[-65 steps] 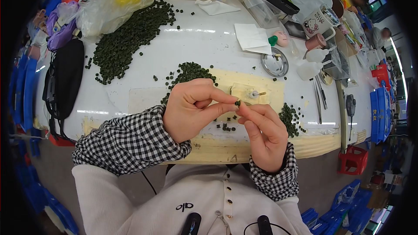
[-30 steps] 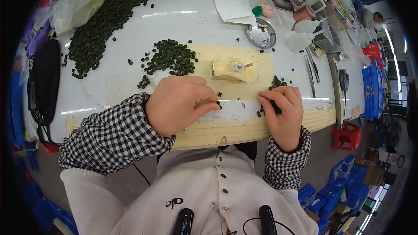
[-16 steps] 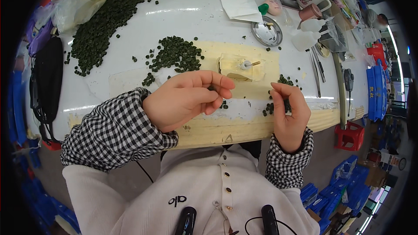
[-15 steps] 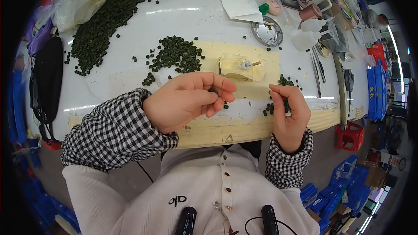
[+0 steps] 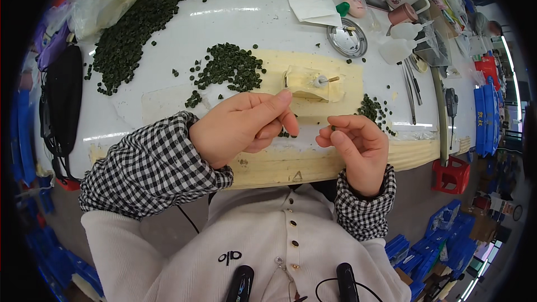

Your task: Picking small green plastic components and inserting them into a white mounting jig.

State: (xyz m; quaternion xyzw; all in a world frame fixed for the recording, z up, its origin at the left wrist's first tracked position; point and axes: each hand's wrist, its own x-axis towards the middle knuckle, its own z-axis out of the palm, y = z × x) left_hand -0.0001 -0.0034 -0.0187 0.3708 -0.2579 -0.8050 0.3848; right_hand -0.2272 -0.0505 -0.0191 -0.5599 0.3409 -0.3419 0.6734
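My left hand (image 5: 243, 123) is closed above the table's near edge. Its thumb is pressed against the curled fingers, and whatever lies inside is hidden. To its right, my right hand (image 5: 361, 148) pinches a small dark green piece (image 5: 334, 128) between thumb and fingers. Beyond both hands, a yellowish block-shaped holder (image 5: 305, 86) with a white round fitting and a thin brass-coloured rod (image 5: 334, 79) sits on a yellow sheet (image 5: 268, 64). A pile of dark green pieces (image 5: 232, 70) lies beyond my left hand. A smaller scatter of pieces (image 5: 369, 107) lies beyond my right hand.
A large heap of dark green pieces (image 5: 128, 39) spreads at the far left near plastic bags (image 5: 112, 0). A round metal dish (image 5: 347, 39), white tissue (image 5: 313, 5), squeeze bottles (image 5: 397, 47) and tweezers (image 5: 411, 89) lie at right. A red stool (image 5: 452, 176) stands below the table.
My right hand has moved left, toward my left hand, and now pinches a small dark green piece. My left thumb has shifted up; the dark piece that showed at its fingers is out of sight.
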